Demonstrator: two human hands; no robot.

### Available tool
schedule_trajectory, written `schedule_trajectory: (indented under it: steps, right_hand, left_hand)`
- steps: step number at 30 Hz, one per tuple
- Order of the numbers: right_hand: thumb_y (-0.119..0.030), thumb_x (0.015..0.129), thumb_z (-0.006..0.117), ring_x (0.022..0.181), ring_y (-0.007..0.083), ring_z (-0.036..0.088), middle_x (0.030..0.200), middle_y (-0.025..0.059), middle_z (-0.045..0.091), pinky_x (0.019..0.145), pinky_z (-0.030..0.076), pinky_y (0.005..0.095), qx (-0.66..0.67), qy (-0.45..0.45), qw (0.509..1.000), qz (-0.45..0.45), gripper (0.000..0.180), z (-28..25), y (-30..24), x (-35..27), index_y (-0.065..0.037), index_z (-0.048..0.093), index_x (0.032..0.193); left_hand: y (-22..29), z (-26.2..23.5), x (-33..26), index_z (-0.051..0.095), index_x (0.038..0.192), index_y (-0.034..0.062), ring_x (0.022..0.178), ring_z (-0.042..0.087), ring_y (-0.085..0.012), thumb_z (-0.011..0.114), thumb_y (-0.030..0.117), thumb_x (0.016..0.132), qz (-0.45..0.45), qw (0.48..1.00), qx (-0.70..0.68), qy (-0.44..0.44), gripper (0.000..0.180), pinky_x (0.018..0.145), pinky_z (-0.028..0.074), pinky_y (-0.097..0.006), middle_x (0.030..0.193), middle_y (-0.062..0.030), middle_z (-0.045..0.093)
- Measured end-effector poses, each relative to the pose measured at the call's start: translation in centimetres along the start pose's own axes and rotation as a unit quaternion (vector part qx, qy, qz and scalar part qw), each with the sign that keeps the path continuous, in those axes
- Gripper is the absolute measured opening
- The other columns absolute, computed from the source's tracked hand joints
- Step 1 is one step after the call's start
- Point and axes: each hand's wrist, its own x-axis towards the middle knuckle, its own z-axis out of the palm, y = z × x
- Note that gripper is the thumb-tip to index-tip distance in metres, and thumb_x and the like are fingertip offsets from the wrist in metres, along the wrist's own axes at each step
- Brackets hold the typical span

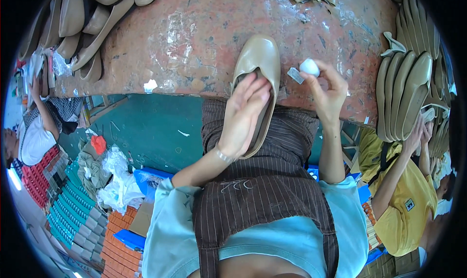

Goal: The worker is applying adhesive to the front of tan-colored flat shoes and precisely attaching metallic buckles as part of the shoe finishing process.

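Note:
A beige flat shoe [259, 59] lies toe-away at the near edge of the worn red worktable [194, 34], its heel hanging over my striped brown apron. My left hand [244, 115] rests over the shoe's opening with the fingers reaching inside, holding it. My right hand [327, 85] is raised just right of the shoe and pinches a small white ball-like wad [309, 66] between thumb and fingers. A small clear scrap [295, 75] lies on the table beside that hand.
Beige shoes are stacked at the table's far left [82, 25] and stand in a row at its right [406, 93]. A person in yellow [406, 190] handles a shoe at right; another person [34, 132] sits at left. Piled boxes [73, 205] lie below.

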Motion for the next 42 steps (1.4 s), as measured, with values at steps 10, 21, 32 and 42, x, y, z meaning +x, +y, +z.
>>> schedule_trajectory:
  steps: [10, 21, 32, 42]
  right_hand:
    - [-0.009, 0.073, 0.075, 0.074, 0.0229, 0.062, 0.083, 0.0098, 0.066, 0.064, 0.049, 0.0321, -0.076, -0.067, 0.994, -0.040, 0.023, 0.8, -1.9, -0.2, -0.002, 0.067, 0.094]
    - [-0.017, 0.079, 0.070, 0.070, 0.0247, 0.060, 0.080, 0.0074, 0.064, 0.059, 0.049, 0.0345, -0.179, -0.083, 0.972, -0.131, 0.018, 1.3, -1.8, 1.2, -0.006, 0.067, 0.092]
    - [-0.017, 0.077, 0.070, 0.070, 0.0240, 0.059, 0.079, 0.0055, 0.064, 0.057, 0.048, 0.0342, -0.226, -0.104, 0.960, -0.132, 0.017, 1.5, -2.6, 1.7, -0.007, 0.066, 0.091]
    - [-0.017, 0.077, 0.069, 0.072, 0.0245, 0.059, 0.076, 0.0056, 0.061, 0.057, 0.048, 0.0360, -0.240, -0.118, 0.956, -0.124, 0.015, 1.7, -3.4, 2.1, -0.007, 0.065, 0.088]
  left_hand:
    - [-2.8, 0.2, 4.9, 0.057, 0.102, 0.0001, 0.102, 0.058, -0.0165, 0.052, -0.002, 0.089, 0.040, 0.964, -0.261, -0.029, 0.014, 0.096, 0.043, -0.033, 0.105, -0.0074, 0.062]
    - [-2.7, 0.5, 4.9, 0.057, 0.099, -0.0010, 0.099, 0.059, -0.0177, 0.054, -0.004, 0.089, 0.046, 0.964, -0.263, -0.011, 0.011, 0.093, 0.045, -0.032, 0.106, -0.0111, 0.061]
    - [-2.6, 0.5, 4.8, 0.055, 0.105, -0.0025, 0.099, 0.059, -0.0177, 0.053, -0.003, 0.089, 0.041, 0.965, -0.259, -0.011, 0.016, 0.091, 0.047, -0.031, 0.107, -0.0118, 0.061]
    - [-2.8, 0.4, 4.9, 0.057, 0.109, -0.0033, 0.100, 0.059, -0.0166, 0.052, -0.003, 0.090, 0.048, 0.966, -0.254, -0.025, 0.020, 0.091, 0.046, -0.031, 0.107, -0.0099, 0.062]
